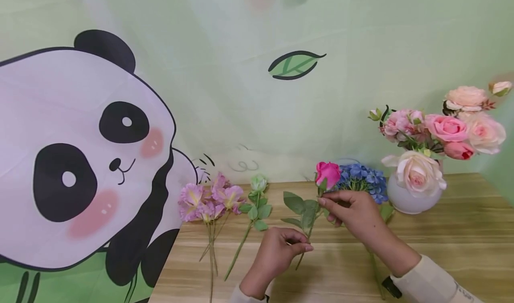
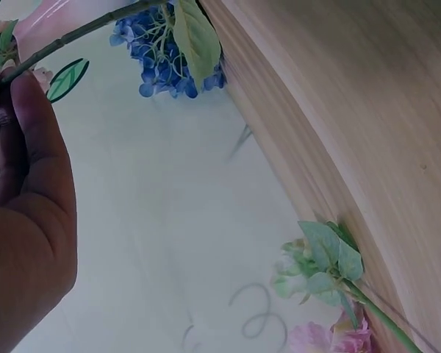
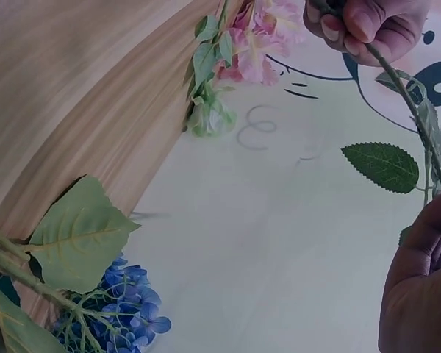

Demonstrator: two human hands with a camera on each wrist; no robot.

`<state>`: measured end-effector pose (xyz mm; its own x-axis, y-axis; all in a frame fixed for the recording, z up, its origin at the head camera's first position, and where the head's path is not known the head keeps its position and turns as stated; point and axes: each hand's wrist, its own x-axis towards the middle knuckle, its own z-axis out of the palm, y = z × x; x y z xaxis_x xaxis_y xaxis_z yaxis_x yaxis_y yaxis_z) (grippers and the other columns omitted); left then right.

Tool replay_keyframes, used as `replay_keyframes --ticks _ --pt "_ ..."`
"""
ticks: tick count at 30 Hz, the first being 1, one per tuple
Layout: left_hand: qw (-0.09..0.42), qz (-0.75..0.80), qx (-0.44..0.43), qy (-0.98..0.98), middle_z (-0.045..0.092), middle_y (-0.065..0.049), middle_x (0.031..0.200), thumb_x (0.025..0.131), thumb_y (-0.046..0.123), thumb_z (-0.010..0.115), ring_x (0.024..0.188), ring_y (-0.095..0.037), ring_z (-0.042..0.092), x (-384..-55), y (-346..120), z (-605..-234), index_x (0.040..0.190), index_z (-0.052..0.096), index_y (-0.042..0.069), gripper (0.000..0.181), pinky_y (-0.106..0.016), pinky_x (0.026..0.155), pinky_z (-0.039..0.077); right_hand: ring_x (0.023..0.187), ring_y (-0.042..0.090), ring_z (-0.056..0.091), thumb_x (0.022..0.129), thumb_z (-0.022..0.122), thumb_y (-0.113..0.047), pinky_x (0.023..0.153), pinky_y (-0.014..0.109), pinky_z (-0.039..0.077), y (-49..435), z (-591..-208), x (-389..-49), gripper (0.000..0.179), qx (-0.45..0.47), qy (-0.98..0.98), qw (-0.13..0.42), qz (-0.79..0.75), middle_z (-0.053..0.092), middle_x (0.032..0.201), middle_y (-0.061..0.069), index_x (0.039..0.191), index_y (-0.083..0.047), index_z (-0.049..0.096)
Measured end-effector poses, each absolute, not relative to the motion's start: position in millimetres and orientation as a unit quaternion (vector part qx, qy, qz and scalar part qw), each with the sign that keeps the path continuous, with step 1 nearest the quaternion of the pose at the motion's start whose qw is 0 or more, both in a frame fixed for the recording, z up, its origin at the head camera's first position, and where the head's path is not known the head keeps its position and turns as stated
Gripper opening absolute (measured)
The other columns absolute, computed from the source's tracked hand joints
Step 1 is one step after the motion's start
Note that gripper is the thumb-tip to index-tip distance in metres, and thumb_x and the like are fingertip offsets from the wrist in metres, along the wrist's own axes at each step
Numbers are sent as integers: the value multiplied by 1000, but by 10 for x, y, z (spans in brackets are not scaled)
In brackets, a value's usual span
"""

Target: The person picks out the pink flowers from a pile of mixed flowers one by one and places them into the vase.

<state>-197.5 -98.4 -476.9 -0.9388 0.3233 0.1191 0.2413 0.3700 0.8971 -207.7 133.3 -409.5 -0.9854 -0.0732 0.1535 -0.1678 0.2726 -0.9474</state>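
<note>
A hot-pink rose (image 1: 328,175) with green leaves stands tilted above the table between both hands. My left hand (image 1: 279,253) pinches its stem low down, between thumb and fingers. Just under the bloom, my right hand (image 1: 355,213) grips the upper stem. In the left wrist view the left hand (image 2: 33,147) holds the stem at the upper left. The right wrist view has the left hand (image 3: 375,26) at the top and the right hand (image 3: 422,272) lower right, with the stem (image 3: 411,107) running between them.
On the wooden table (image 1: 462,249) lie pink-purple flowers (image 1: 210,198), a pale green rose (image 1: 259,183) and a blue hydrangea (image 1: 363,178). A white vase (image 1: 413,200) with pink and cream flowers stands at the right. Behind hangs a panda-printed cloth (image 1: 225,93).
</note>
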Motion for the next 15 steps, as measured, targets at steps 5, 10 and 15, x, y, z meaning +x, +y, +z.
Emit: replay_keyframes --ticks 5,10,15 --pt "31 537 163 827 89 -4 95 92 15 95 83 4 75 -1964 -972 -4774 89 90 11 7 -19 72 60 66 10 70 107 82 -17 62 29 63 1336 -4102 -2075 25 77 -786 33 612 84 96 8 123 2 85" --pt "18 540 156 827 89 -3 95 91 16 97 86 3 77 -1962 -947 -4793 89 91 12 7 -19 74 62 69 10 72 106 83 -18 64 30 64 1333 -4108 -2064 26 67 -784 34 616 85 95 11 122 1 85" --pt "6 553 144 821 89 -5 95 91 16 97 83 3 76 -1955 -912 -4817 90 91 10 8 -18 71 60 73 8 76 106 83 -17 66 30 67 1327 -4107 -2018 25 67 -789 50 609 85 119 22 123 2 85"
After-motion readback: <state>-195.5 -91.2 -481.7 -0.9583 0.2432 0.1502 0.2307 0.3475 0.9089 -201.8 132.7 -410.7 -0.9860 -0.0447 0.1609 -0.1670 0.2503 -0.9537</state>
